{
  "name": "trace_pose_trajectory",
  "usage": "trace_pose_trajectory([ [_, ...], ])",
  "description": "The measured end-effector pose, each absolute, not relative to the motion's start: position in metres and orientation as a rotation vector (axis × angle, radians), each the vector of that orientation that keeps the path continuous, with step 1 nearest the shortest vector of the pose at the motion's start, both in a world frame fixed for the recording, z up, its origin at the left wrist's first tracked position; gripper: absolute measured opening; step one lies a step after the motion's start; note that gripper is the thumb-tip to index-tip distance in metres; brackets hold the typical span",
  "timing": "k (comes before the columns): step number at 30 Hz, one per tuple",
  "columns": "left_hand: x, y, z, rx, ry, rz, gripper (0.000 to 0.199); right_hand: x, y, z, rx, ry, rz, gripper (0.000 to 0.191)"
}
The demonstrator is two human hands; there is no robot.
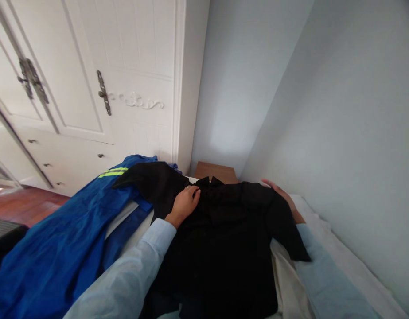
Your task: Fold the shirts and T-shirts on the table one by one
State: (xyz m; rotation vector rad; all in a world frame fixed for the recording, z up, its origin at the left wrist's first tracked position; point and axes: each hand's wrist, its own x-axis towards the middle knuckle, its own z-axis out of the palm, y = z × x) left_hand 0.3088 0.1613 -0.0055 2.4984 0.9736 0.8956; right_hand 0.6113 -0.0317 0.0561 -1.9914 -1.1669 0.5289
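Observation:
A black short-sleeved shirt (224, 248) lies spread over a light-coloured surface, its collar at the far end. My left hand (185, 203) is closed on the shirt beside the collar, fingers bent into the cloth. A ring shows on one finger. At the shirt's right shoulder is my right hand (286, 197), partly covered by the black sleeve. Its visible fingers stretch out along the shoulder edge, and the rest is hidden behind the cloth. The shirt's left sleeve overlaps a blue garment (68, 226) with a yellow-green and grey stripe.
A white wardrobe (141, 53) with dark metal handles stands at the back left. Behind the collar is a brown wooden piece of furniture (214, 170) in the corner. The grey wall (350, 133) runs along the right, beside white bedding (313, 217). Beige cloth (286, 270) lies under the shirt.

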Motion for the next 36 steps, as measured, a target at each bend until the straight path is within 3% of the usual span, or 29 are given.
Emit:
trace_pose_trajectory([
  [3,0.31,0.163,-0.003,2.43,1.202,0.853,0.033,0.615,-0.024,0.065,-2.041,-1.211,0.689,0.061],
  [6,0.313,0.163,-0.002,2.401,1.363,0.812,0.043,0.621,-0.009,0.079,-2.534,-1.248,0.898,0.056],
  [9,0.314,0.163,-0.002,2.443,1.344,0.713,0.046,0.617,0.014,0.093,-2.952,-1.292,0.348,0.035],
  [11,0.315,0.163,-0.004,2.507,1.231,0.629,0.037,0.603,0.036,0.094,-2.774,-1.449,0.09,0.031],
  [14,0.316,0.165,-0.007,2.562,1.086,0.612,0.031,0.574,0.077,0.077,-2.442,-1.65,0.283,0.033],
  [18,0.315,0.167,-0.009,2.57,0.935,0.688,0.028,0.545,0.126,0.045,-2.438,-1.706,0.319,0.037],
  [21,0.313,0.167,-0.007,2.534,0.901,0.791,0.027,0.536,0.139,0.035,-2.448,-1.73,0.304,0.022],
  [23,0.312,0.167,-0.005,2.5,0.9,0.897,0.027,0.536,0.134,0.037,-2.426,-1.707,0.187,0.018],
  [28,0.311,0.168,-0.002,2.363,0.916,1.243,0.031,0.543,0.085,0.034,-2.082,-1.891,-0.372,0.033],
  [32,0.311,0.168,-0.002,2.296,0.962,1.354,0.043,0.555,0.048,0.019,-1.741,-2.392,-0.132,0.028],
  [36,0.314,0.168,-0.009,2.481,0.981,1.113,0.044,0.561,0.039,0.014,-1.763,-2.116,-0.047,0.029],
])
